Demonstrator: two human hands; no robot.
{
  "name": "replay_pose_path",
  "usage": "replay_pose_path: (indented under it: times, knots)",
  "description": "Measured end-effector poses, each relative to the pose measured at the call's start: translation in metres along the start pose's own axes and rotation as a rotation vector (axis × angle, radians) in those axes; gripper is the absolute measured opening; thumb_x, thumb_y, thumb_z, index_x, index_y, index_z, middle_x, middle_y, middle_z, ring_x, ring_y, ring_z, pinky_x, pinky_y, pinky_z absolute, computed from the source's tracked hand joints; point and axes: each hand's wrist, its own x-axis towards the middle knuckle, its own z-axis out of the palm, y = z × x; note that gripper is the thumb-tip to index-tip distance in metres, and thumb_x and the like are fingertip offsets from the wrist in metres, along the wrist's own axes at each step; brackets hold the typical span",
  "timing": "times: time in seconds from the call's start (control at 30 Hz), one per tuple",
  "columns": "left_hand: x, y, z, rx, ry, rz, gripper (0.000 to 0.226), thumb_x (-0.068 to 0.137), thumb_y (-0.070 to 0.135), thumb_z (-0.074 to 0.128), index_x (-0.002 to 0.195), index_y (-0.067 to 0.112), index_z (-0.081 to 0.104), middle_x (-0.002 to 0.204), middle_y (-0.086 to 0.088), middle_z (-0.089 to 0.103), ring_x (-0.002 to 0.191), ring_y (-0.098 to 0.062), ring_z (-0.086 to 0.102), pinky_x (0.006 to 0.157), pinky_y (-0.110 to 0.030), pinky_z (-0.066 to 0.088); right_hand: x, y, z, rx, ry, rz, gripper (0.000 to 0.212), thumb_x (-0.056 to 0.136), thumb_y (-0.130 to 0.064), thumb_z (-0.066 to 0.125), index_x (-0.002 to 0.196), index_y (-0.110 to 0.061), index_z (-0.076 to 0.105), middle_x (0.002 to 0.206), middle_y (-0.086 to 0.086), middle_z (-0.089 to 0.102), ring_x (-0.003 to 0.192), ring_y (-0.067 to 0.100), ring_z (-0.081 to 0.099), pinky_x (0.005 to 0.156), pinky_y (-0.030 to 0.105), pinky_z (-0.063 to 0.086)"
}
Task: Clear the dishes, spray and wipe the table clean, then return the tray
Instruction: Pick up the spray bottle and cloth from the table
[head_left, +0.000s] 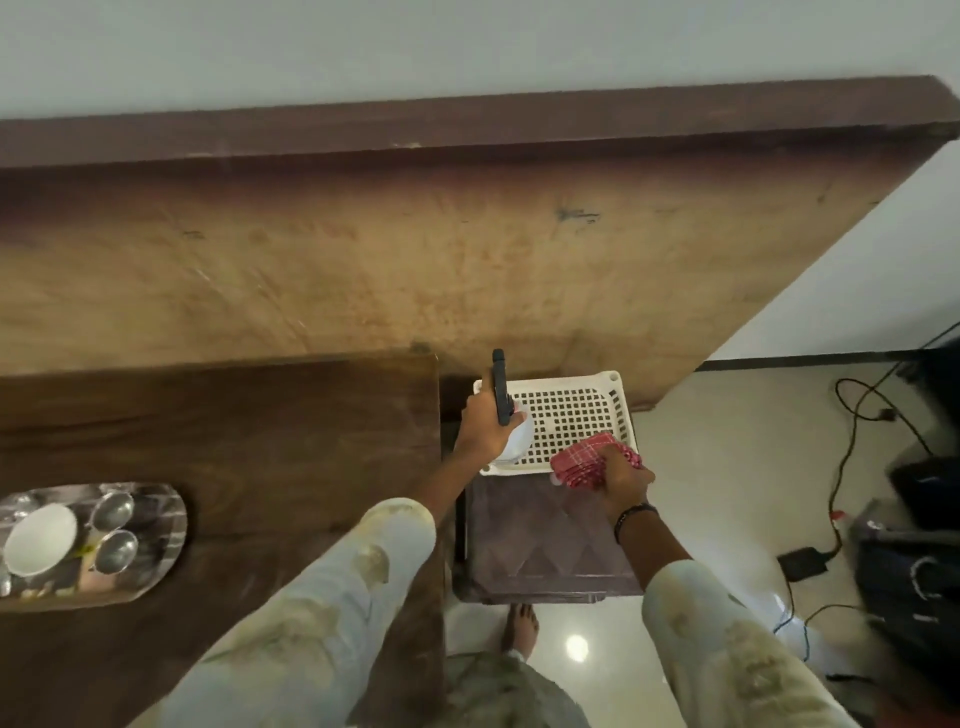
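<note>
My left hand (480, 426) grips a spray bottle (511, 434), white-bodied with a black trigger head (500, 387), over the left end of a white perforated plastic basket (571, 410). My right hand (621, 478) holds a folded red checked cloth (584, 457) at the basket's near right corner. The basket stands on a small dark wooden stool (545, 540). At the far left, a steel tray (156, 525) on the dark wooden table (260, 441) carries a white bowl (39, 538) and small steel bowls (114, 530).
A long brown wooden counter (415, 260) runs along the wall behind the table and stool. Right of the stool, cables (852, 441), a power adapter (802, 564) and dark bags (914, 571) lie on the pale tiled floor. My bare foot (522, 629) is by the stool.
</note>
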Motion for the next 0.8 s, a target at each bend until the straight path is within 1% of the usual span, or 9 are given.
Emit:
replay_pose_path:
  times: [0.07,0.17,0.27,0.33,0.4,0.47,0.57,0.67,0.8]
  knots:
    - [0.016,-0.004,0.014,-0.003,0.008,-0.025,0.065,0.082,0.006,0.068,0.139,0.005,0.035,0.100,-0.020,0.065,0.090,-0.027,0.061,0.079,-0.029,0.046,0.037,0.003,0.002,-0.046,0.006,0.028,0.049,0.078,-0.010,0.070,0.124,-0.001,0.055,0.109,0.017,0.067,0.089,0.034,0.069,0.059,0.042,0.058]
    - [0.038,-0.015,0.030,0.006,0.004,-0.011,0.069,0.081,0.003,0.068,0.140,0.005,0.033,0.085,-0.010,0.059,0.080,-0.018,0.056,0.069,-0.011,0.045,0.061,-0.008,0.018,-0.030,-0.067,0.065,0.046,0.085,-0.005,0.062,0.129,-0.005,0.047,0.116,0.015,0.064,0.101,0.034,0.065,0.079,0.054,0.055]
    - [0.056,-0.022,0.041,0.007,0.027,-0.027,0.069,0.080,0.000,0.068,0.140,0.005,0.034,0.084,-0.006,0.057,0.072,-0.010,0.054,0.058,0.001,0.038,0.079,-0.013,0.026,-0.081,-0.088,0.047,0.042,0.091,-0.004,0.054,0.129,-0.011,0.036,0.116,0.014,0.056,0.107,0.029,0.057,0.082,0.045,0.054]
    - [0.066,-0.025,0.050,0.010,0.034,-0.042,0.069,0.081,-0.001,0.067,0.140,0.005,0.033,0.086,-0.006,0.055,0.072,-0.009,0.052,0.059,-0.003,0.038,0.096,-0.003,0.025,-0.150,-0.167,0.108,0.054,0.091,-0.005,0.056,0.138,-0.010,0.031,0.132,0.017,0.049,0.124,0.034,0.048,0.082,0.040,0.055]
    - [0.072,-0.028,0.057,0.017,0.042,-0.047,0.068,0.081,0.000,0.068,0.140,0.005,0.034,0.091,-0.010,0.057,0.080,-0.014,0.053,0.065,-0.007,0.036,0.126,0.016,0.016,-0.206,-0.131,0.221,0.053,0.091,-0.010,0.058,0.141,-0.006,0.038,0.140,0.019,0.045,0.132,0.036,0.041,0.097,0.034,0.044]
    - [0.076,-0.032,0.062,0.023,0.051,-0.048,0.068,0.080,0.002,0.069,0.139,0.006,0.034,0.098,-0.017,0.062,0.084,-0.018,0.056,0.070,-0.011,0.038,0.126,0.014,0.008,-0.343,-0.050,0.232,0.044,0.095,-0.008,0.052,0.136,0.003,0.043,0.132,0.018,0.051,0.120,0.032,0.052,0.085,0.021,0.046]
    - [0.078,-0.040,0.069,0.001,0.045,-0.068,0.067,0.080,0.003,0.069,0.138,0.006,0.035,0.098,-0.017,0.062,0.090,-0.022,0.059,0.089,-0.030,0.048,0.117,0.006,-0.001,-0.583,-0.127,0.074,0.038,0.095,-0.003,0.047,0.133,0.004,0.045,0.116,0.017,0.056,0.080,0.012,0.057,0.050,0.006,0.045]
    - [0.073,-0.045,0.074,0.008,0.040,-0.071,0.068,0.082,0.002,0.068,0.140,0.005,0.033,0.094,-0.006,0.057,0.091,-0.016,0.056,0.094,-0.034,0.047,0.109,0.004,-0.001,-0.600,-0.178,0.030,0.032,0.094,-0.005,0.048,0.125,0.001,0.051,0.101,0.014,0.058,0.076,0.014,0.056,0.049,0.011,0.050]
    - [0.068,-0.052,0.081,-0.027,0.017,-0.075,0.069,0.082,0.002,0.067,0.141,0.006,0.031,0.111,-0.017,0.062,0.104,-0.029,0.061,0.097,-0.038,0.048,0.106,0.003,-0.005,-0.684,-0.147,0.010,0.025,0.091,-0.010,0.052,0.113,0.002,0.058,0.085,0.008,0.057,0.068,0.015,0.052,0.052,0.017,0.045]
